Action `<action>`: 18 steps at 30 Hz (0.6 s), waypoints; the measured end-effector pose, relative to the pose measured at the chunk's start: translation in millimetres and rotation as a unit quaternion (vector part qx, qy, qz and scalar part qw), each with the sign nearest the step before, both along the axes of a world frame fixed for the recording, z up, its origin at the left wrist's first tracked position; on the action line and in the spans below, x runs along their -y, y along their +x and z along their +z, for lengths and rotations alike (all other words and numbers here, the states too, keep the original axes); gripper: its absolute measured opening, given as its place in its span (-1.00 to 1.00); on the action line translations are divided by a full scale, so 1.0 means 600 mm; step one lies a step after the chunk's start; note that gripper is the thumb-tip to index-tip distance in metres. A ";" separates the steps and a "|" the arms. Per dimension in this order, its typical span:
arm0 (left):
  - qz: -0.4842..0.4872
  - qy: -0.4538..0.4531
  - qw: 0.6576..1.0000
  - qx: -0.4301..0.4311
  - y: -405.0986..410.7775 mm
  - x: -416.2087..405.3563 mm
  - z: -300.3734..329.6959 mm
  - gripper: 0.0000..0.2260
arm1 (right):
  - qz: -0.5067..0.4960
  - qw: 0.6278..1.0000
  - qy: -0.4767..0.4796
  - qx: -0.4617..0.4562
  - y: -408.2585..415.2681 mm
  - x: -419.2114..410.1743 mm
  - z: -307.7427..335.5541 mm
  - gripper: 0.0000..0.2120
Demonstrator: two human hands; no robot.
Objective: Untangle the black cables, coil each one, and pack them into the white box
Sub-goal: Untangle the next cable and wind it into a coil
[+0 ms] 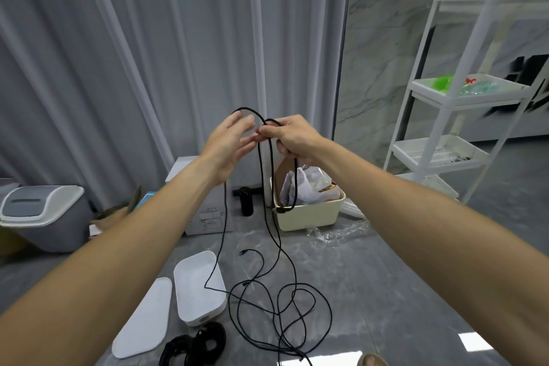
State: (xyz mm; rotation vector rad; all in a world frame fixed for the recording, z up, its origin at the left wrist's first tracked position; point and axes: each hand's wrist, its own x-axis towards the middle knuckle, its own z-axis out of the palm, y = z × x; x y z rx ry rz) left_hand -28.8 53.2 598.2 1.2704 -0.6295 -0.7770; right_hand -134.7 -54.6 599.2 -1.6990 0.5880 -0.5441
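Pinched in the right hand [292,137], a black cable [269,217] loops up over the fingertips and drops in several strands to the floor [371,276]. That grip is closed round the cable, fingers curled, forearm stretched forward at chest height. Just beside it, the left hand [228,145] is held up with fingers straight and relaxed, its fingertips near the top loop and holding nothing. Below the grip, the hanging strands end in a loose tangle spread on the floor. Left of that tangle sits the white box [199,288], open, one strand touching its rim, with its lid [145,321] lying flat further left. Coiled cables [202,342] lie just under the box. Behind the grip stands a cream bin [309,214] against a grey curtain [133,53]; a white shelf rack [454,92] stands well off to the right.
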 end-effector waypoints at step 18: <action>0.015 0.023 0.999 0.018 0.010 0.002 -0.019 -0.88 | 0.070 0.996 0.014 -0.053 -0.022 -0.008 -0.048 -0.86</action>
